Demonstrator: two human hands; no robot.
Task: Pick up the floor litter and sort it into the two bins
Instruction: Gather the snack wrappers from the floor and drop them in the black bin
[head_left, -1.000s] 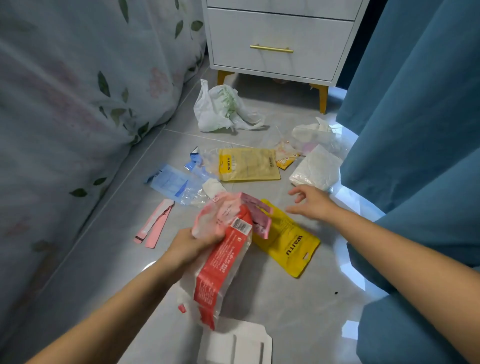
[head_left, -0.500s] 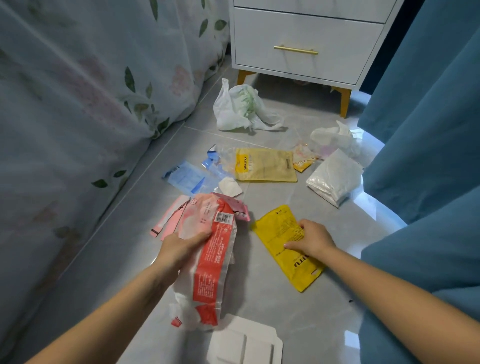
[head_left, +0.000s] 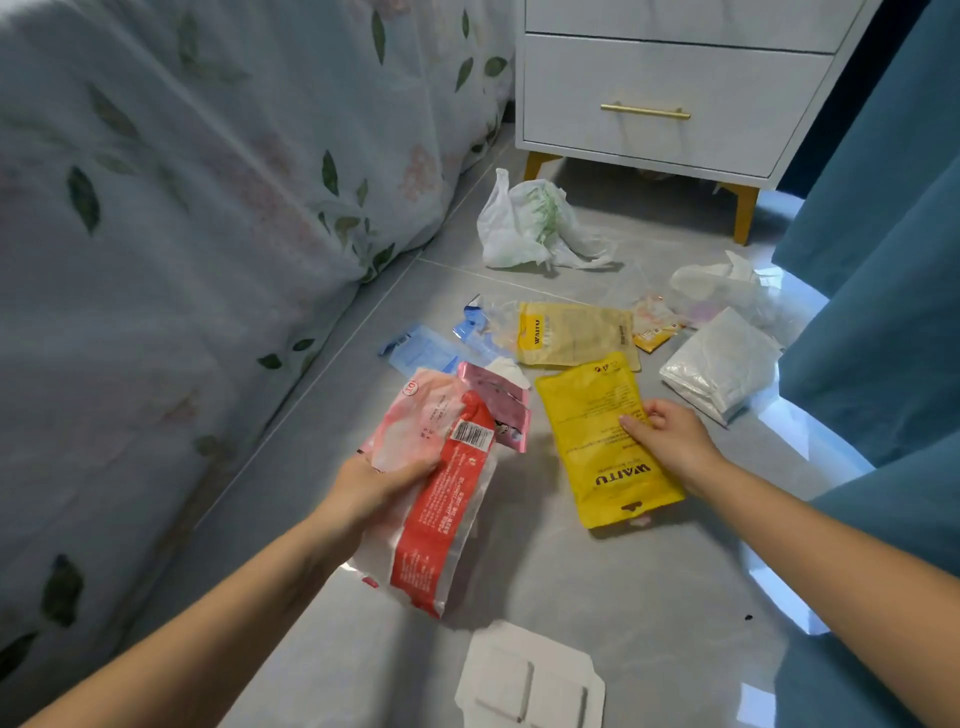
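Note:
My left hand (head_left: 374, 486) grips a bundle of wrappers above the floor: a red and white packet (head_left: 441, 509) with pink wrappers (head_left: 498, 410) behind it. My right hand (head_left: 670, 441) pinches the right edge of a bright yellow pouch (head_left: 597, 441), lifted off the grey tile floor. More litter lies beyond: a pale yellow pouch (head_left: 571, 335), blue wrappers (head_left: 421, 351), a small orange sachet (head_left: 652, 330), a white folded pack (head_left: 719, 366), a clear crumpled bag (head_left: 719, 288) and a white plastic bag (head_left: 530, 223). No bin is in view.
A bed with a leaf-print sheet (head_left: 182, 234) runs along the left. A white nightstand (head_left: 670, 88) on yellow legs stands at the back. Blue curtains (head_left: 883, 260) hang on the right. A white moulded tray (head_left: 530, 680) lies on the floor near me.
My right hand came down onto the bright yellow pouch, closed on its edge and raised it. My left hand kept its bundle of wrappers. The view shifted so the litter sits further right.

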